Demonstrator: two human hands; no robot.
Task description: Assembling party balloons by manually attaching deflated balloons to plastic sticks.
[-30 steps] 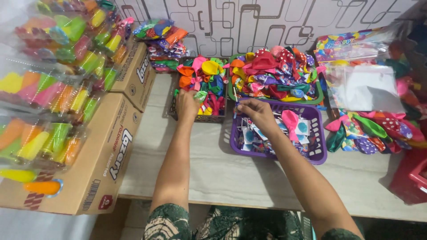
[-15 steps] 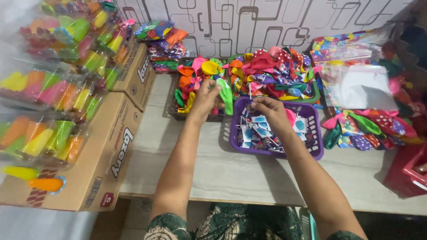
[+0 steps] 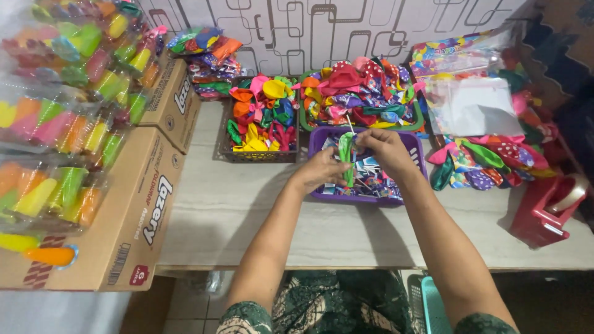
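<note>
Both my hands meet over the purple basket (image 3: 322, 137) at the middle of the table. My left hand (image 3: 322, 169) and my right hand (image 3: 385, 150) together hold a green balloon (image 3: 346, 156) that hangs down between them, with a thin white stick poking up above it. The purple basket holds small printed cards or wrappers. Behind it stand a dark basket (image 3: 228, 154) of loose bright balloons and a green basket (image 3: 304, 121) heaped with more balloons.
Cardboard boxes (image 3: 133, 210) stacked with bagged colourful packets line the left. Clear bags (image 3: 473, 106) and spotted balloons (image 3: 489, 158) lie at the right, with a red tape dispenser (image 3: 544, 207) near the right edge. A patterned wall stands behind the pale table (image 3: 309, 229).
My left hand left the dark basket with a green balloon and came to the purple basket. My right hand rose from that basket to join it on the balloon.
</note>
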